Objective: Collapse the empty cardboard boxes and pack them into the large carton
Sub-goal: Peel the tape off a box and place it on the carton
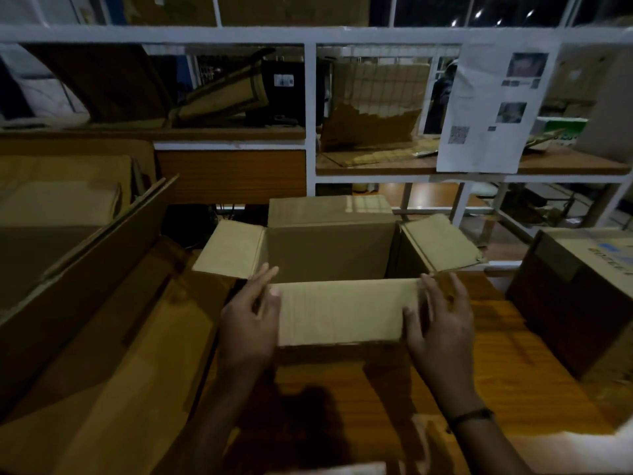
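An open, empty cardboard box (329, 255) stands on the wooden table (496, 354) in front of me, all its top flaps spread outward. My left hand (251, 317) grips the left end of the near flap (342, 313), thumb on top. My right hand (440, 320) holds the flap's right end, its fingers straight along the edge. A large carton (85, 269) with its flaps up sits at the left, and flat cardboard lies inside it.
A closed brown box with blue print (579, 296) stands at the right on the table. A white-framed shelf (310, 114) behind holds torn cardboard, a black device and a hanging printed sheet (493, 108). More flat cardboard lies at lower left.
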